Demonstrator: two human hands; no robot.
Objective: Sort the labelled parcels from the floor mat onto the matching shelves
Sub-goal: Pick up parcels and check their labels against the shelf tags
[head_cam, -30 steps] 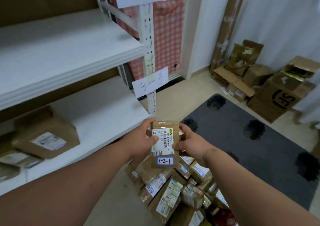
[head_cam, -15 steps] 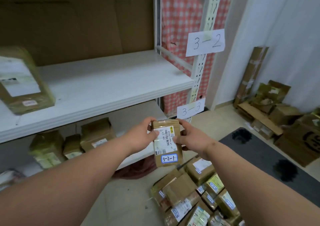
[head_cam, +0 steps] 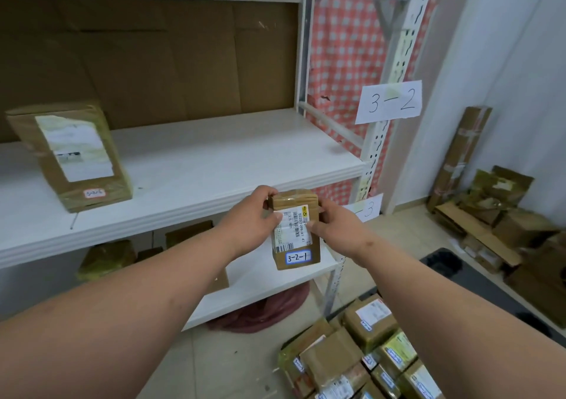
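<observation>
A small brown parcel (head_cam: 295,230) with a shipping label and a blue-edged tag reading 3-2-1 is held upright in front of the shelf edge. My left hand (head_cam: 249,218) grips its left side and top corner. My right hand (head_cam: 332,225) pinches its right side. Behind it runs the white shelf (head_cam: 220,159) marked by a paper sign 3-2 (head_cam: 390,101) on the upright. A larger brown parcel (head_cam: 72,156) stands at that shelf's left. Several more labelled parcels (head_cam: 352,359) lie in a heap on the floor at the lower right.
The lower shelf (head_cam: 260,279), with a partly hidden sign (head_cam: 367,208), holds several boxes at its left. A reddish cloth (head_cam: 263,309) lies under it. Flattened cartons and open boxes (head_cam: 496,214) pile against the right wall. A dark mat (head_cam: 453,267) lies beyond my right arm.
My view has risen and turned left from the floor pile to the 3-2 shelf. Both hands have carried the 3-2-1 parcel upward, close to that shelf's front edge.
</observation>
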